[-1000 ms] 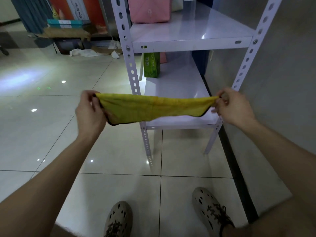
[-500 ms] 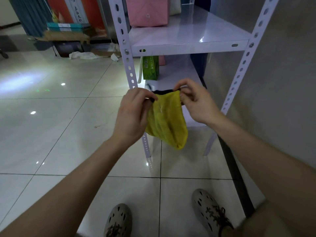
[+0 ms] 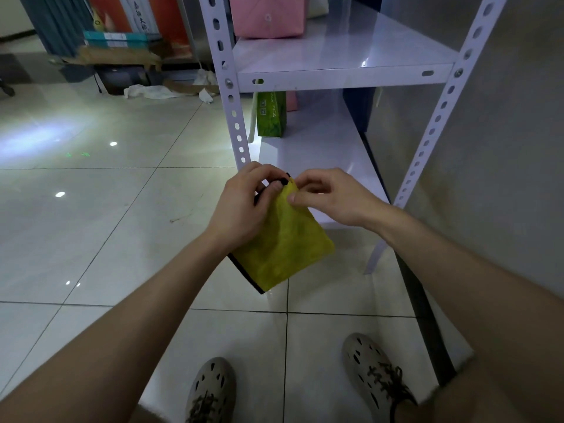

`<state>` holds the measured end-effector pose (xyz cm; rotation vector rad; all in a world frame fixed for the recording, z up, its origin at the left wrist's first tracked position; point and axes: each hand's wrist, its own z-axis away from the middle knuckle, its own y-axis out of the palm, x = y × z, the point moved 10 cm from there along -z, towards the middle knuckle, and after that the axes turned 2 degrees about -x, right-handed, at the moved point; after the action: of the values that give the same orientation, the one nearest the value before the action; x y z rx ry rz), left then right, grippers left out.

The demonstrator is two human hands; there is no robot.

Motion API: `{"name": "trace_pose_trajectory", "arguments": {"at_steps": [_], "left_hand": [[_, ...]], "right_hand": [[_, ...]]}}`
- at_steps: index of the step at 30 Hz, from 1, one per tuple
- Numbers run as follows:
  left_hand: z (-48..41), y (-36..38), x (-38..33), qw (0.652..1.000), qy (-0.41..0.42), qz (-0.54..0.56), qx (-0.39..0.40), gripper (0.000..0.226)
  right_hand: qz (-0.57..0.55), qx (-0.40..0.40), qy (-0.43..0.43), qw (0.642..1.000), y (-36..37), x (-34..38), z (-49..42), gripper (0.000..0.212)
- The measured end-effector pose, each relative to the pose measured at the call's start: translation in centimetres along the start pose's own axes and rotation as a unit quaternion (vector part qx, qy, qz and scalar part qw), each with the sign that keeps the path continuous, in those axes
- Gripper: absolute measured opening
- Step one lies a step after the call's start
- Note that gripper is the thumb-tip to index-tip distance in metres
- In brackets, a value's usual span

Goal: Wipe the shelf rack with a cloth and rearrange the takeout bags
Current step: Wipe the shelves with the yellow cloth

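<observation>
Glossy tiled floor (image 3: 91, 224), grey wall (image 3: 503, 178)

Two bare arms, no sleeves, no watch, no rings. Left hand (image 3: 244, 206) and right hand (image 3: 332, 196) are bare too, no gloves. Nails short and plain.

Feet near the bottom edge: left shoe (image 3: 210, 392) and right shoe (image 3: 374, 377), both tan-grey foam clogs w/ lots of little slit holes on top. Dark laces or cords cross the tops, knotted; right one shows a dark edge at the heel. Bare knees at the bottom corners, so prob. shorts, can't see them.
</observation>
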<state>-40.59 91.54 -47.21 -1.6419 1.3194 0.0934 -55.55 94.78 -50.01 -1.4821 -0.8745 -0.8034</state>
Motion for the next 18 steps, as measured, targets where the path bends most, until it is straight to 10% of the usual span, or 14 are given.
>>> {"name": "trace_pose_trajectory", "arguments": {"at_steps": [11, 18], "left_hand": [[3.9, 2.1, 7.7, 0.938, -0.24, 0.108, 0.228, 0.059], [6.4, 7.0, 8.9, 0.845, -0.313, 0.356, 0.248, 0.079]], "right_hand": [[0.035, -0.106, -0.02, 0.994, -3.9, 0.0, 0.4, 0.01], [-0.156, -0.129, 0.021, 0.979, -6.7, -1.1, 0.3, 0.006]]}}
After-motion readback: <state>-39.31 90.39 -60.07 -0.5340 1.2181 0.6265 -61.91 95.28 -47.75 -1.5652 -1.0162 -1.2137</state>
